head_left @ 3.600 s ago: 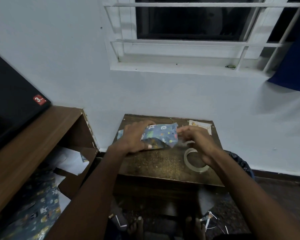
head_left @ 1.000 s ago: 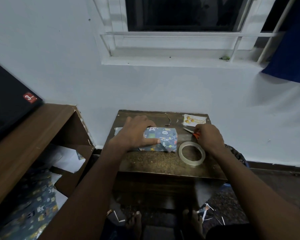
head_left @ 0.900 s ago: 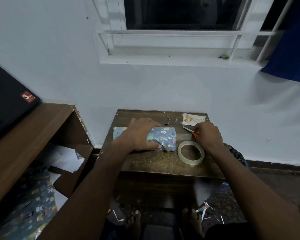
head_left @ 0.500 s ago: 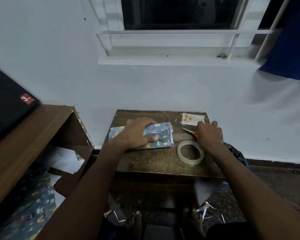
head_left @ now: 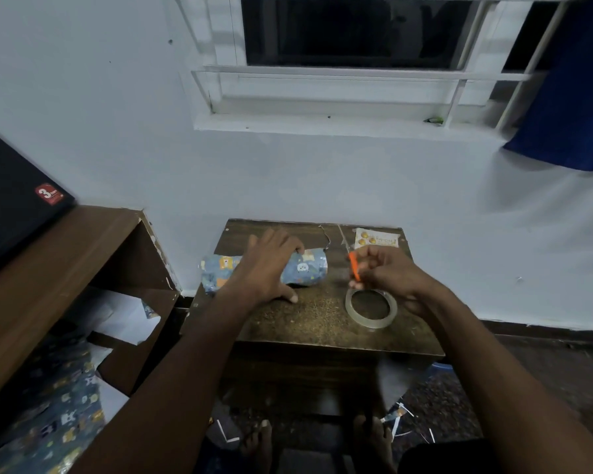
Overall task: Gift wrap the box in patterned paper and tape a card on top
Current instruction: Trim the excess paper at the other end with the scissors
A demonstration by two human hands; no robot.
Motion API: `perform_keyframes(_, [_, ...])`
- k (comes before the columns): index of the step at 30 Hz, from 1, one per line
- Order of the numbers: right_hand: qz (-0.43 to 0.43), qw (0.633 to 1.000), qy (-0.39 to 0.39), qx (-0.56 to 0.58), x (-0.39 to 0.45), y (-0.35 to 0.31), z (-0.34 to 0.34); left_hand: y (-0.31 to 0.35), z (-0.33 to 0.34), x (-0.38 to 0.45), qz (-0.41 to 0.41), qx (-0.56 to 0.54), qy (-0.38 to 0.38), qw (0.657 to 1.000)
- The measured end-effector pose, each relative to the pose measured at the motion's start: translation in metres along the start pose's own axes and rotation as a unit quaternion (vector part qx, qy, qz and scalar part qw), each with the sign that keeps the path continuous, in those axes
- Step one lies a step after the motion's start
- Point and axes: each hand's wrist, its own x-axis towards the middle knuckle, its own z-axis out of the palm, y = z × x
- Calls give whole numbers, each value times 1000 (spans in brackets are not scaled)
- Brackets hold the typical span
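Patterned box (head_left: 305, 270) under left fingers (head_left: 281, 242)

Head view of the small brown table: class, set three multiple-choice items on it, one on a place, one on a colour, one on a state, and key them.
1. Where does the clear tape roll lie?
A) windowsill B) table, near the right hand C) on the box
2. What colour are the scissors' handles?
A) orange B) green C) black
3. What is the left hand doing?
A) hanging idle B) lifting the tape C) resting on the blue patterned wrapped box

Key: B, the ring lies flat below the right hand; A, orange shows between its fingers; C, its palm covers the box.
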Motion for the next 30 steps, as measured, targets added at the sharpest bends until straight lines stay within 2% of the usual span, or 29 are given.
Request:
perform_keyframes(2, [33,999,-19,23,-7,2,11,-1,5,-3,3,-2,-18,1000])
perform_keyframes(8, [90,992,-56,61,-23,16,42,5,3,-10,-9,-93,44,995])
perform_keyframes(15, [73,997,7,-3,-41,35,64,7,9,-18,-15,-179,45,983])
perform_keyframes(19, [72,996,27,35,-51,41,71,8,8,-19,2,-198,61,978])
perform_keyframes(30, [98,972,-79,196,-51,27,65,16,9,-14,-12,-210,27,977])
